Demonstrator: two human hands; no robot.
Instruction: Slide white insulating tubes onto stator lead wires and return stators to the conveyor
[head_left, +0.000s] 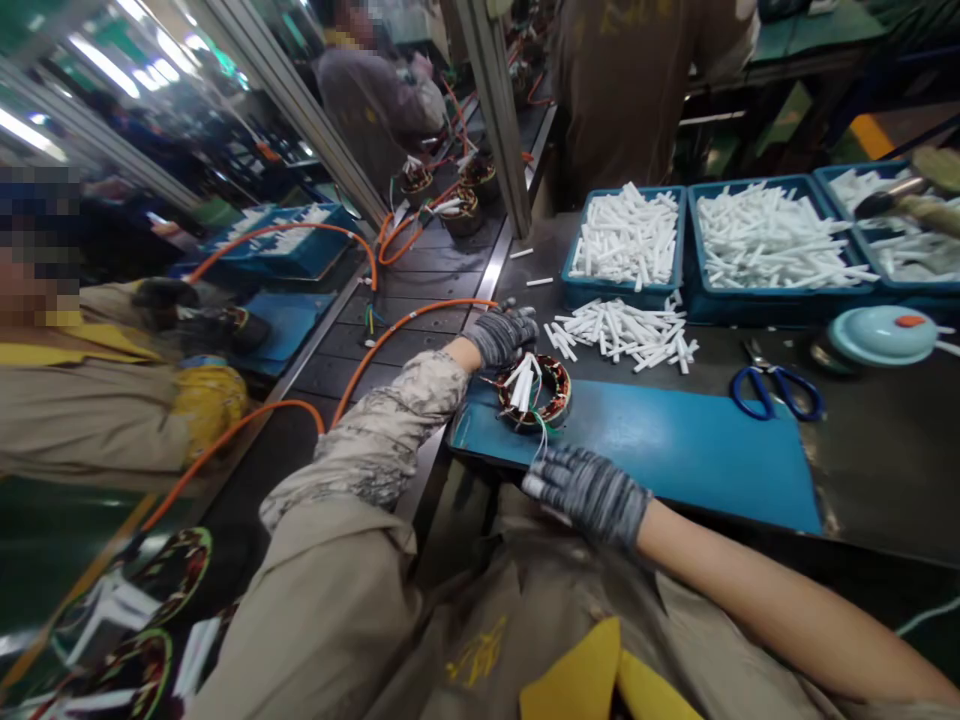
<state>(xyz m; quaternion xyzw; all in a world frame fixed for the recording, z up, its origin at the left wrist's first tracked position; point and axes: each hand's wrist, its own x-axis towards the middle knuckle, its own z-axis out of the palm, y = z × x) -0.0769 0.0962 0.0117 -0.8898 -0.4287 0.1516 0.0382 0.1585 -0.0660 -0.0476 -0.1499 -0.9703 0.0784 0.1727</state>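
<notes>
A round motor stator (535,392) with copper windings and white sleeved wires sits on a blue mat (675,445) at the bench's near edge. My left hand (501,337), in a grey knit glove, rests against the stator's far left side, fingers curled at its rim. My right hand (589,492), gloved the same, lies at the mat's near edge just below the stator, fingers bent and pinching a thin white wire that trails from it.
A loose pile of white sleeves (622,332) lies behind the mat. Three blue bins (626,240) of white sleeves stand at the back. Blue scissors (780,390) and a pale blue lid (885,335) lie right. Orange cables (390,340) cross the conveyor left, where other workers sit.
</notes>
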